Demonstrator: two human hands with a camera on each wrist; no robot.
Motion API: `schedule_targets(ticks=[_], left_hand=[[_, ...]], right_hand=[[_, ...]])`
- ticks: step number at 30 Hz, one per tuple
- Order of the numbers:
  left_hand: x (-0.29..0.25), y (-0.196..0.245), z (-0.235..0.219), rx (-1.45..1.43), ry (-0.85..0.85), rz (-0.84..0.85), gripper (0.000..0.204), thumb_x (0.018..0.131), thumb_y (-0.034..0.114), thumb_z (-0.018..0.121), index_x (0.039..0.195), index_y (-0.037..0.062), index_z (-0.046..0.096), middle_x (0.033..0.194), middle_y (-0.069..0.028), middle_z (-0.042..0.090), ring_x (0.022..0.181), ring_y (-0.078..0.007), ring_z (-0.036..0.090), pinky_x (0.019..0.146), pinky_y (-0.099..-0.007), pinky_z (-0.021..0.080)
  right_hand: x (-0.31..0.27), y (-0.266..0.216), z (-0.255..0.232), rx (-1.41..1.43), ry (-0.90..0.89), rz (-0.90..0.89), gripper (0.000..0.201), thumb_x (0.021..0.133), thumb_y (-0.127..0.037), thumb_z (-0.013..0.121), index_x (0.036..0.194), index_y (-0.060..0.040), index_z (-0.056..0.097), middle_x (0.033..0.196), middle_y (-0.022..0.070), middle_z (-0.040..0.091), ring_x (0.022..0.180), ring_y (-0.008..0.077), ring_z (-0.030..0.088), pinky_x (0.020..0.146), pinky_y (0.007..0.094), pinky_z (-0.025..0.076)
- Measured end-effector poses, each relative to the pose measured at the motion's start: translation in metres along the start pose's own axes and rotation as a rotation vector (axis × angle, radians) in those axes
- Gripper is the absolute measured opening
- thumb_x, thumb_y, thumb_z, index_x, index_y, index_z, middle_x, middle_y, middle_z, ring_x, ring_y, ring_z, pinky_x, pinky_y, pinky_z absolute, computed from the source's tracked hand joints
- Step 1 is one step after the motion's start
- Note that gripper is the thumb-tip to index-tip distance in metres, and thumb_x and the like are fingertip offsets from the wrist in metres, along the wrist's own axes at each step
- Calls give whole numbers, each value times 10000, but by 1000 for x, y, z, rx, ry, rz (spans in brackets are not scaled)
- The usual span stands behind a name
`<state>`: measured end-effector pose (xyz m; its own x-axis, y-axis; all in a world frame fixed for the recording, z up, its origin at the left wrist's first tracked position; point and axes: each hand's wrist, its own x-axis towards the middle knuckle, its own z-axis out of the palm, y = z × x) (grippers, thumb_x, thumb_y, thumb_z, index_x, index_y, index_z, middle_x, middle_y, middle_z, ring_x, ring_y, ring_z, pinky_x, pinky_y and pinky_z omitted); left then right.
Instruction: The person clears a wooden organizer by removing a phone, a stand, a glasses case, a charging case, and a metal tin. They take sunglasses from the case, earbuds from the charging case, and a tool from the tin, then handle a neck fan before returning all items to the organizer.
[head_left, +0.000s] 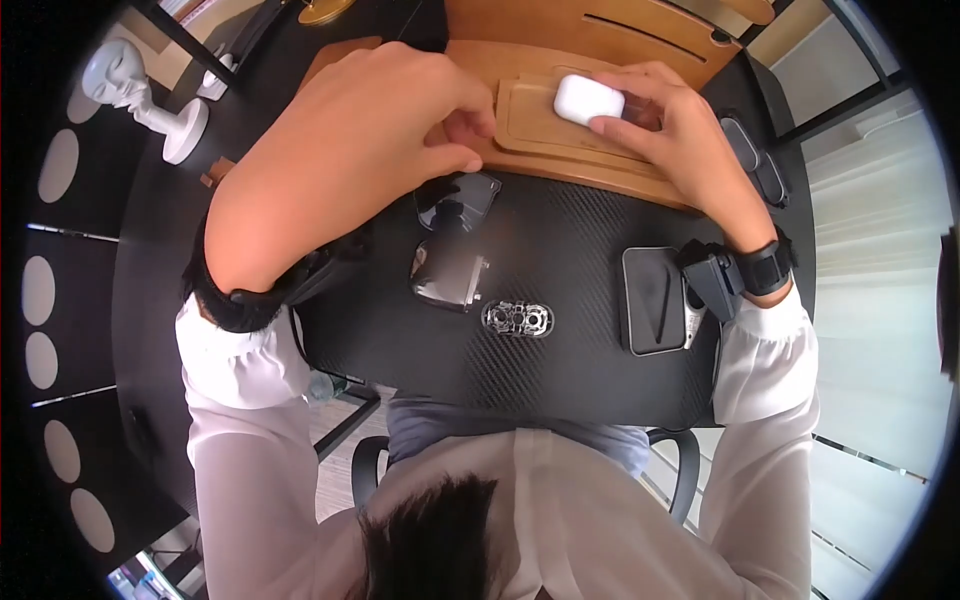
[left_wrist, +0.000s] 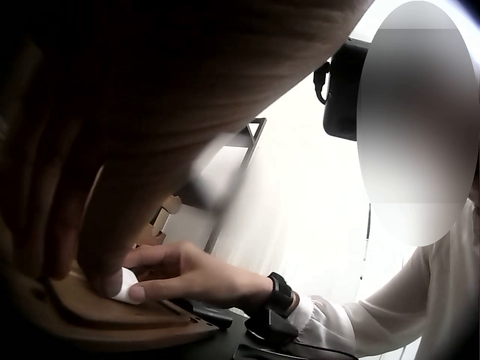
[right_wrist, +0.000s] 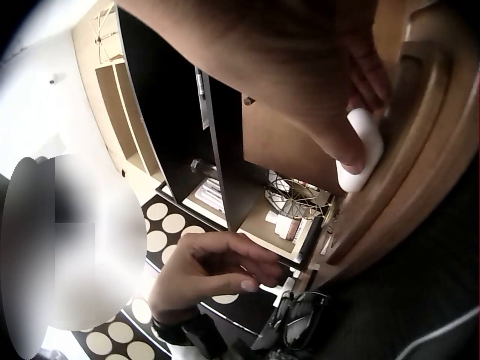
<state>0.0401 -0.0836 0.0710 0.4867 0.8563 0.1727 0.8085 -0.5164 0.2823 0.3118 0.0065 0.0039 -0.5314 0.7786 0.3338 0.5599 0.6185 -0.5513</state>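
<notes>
My right hand pinches a white rounded earbud case between thumb and fingers. The case sits at the raised tray of a wooden desk stand, and in the right wrist view the white case is right at the wooden rim. To the left, my left hand hovers near the stand's front edge, fingers loosely bent with nothing between them. Below it on the black desktop lie a dark glossy piece, a shiny clear box-like piece and a small transparent oval piece.
An open dark rectangular tin lies near my right wrist. Dark oblong objects stand beyond the stand's right end. A white head sculpture is at the far left. The wooden back panel rises behind the tray.
</notes>
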Motion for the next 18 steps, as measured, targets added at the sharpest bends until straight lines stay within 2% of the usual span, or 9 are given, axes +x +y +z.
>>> schedule_targets(ticks=[2,5,6,8,10,13,16,18], left_hand=[[0,3,0,-11,-4,0,184,813,87,787,967,13,719,856,-83,727,768,-208,710,698,-303,552],[-8,14,-1,-25,-56,19,196,782,135,805,908,25,703,795,-68,684,707,-228,678,645,-333,518],[-13,19,4,-51,-57,52,217,753,183,818,874,55,691,797,-58,653,739,-249,659,665,-370,500],[-21,30,16,-62,-46,241,259,740,237,829,887,73,692,829,-48,649,823,-252,657,730,-392,500],[-27,38,23,-132,-97,300,350,681,251,861,928,79,682,910,-43,632,952,-260,618,805,-395,485],[-28,42,28,-106,-144,337,430,634,219,886,976,70,672,976,-54,625,1005,-277,587,854,-396,473],[-22,36,31,-82,-196,331,477,611,187,897,1014,66,671,1009,-63,631,1030,-292,579,892,-408,469],[-21,36,31,-60,-249,310,491,607,173,898,1030,65,673,1018,-66,637,1036,-298,581,903,-414,469]], right_hand=[[-1,1,1,-25,84,-103,375,867,-149,778,1231,-80,716,1018,108,678,895,275,685,815,357,561],[-1,-1,0,23,8,-123,348,854,-114,777,1196,-91,714,1034,108,650,908,300,677,796,388,551],[0,-2,1,-1,6,-129,348,844,-108,782,1185,-88,713,1030,112,647,907,309,675,794,396,547],[4,-8,6,-51,3,-143,348,824,-95,792,1162,-81,712,1022,121,642,907,329,671,789,413,538],[7,-8,12,-84,43,-166,367,805,-84,793,1163,-76,713,1002,140,637,897,366,653,797,436,524],[13,-5,20,-48,70,-248,366,812,-100,779,1170,-65,712,1015,151,637,927,381,636,820,436,513],[16,-4,25,-63,52,-237,370,819,-107,777,1180,-60,710,1043,159,635,961,379,630,828,433,509],[13,-4,26,-76,56,-228,370,847,-124,771,1211,-97,707,1069,123,635,950,330,642,826,409,518]])
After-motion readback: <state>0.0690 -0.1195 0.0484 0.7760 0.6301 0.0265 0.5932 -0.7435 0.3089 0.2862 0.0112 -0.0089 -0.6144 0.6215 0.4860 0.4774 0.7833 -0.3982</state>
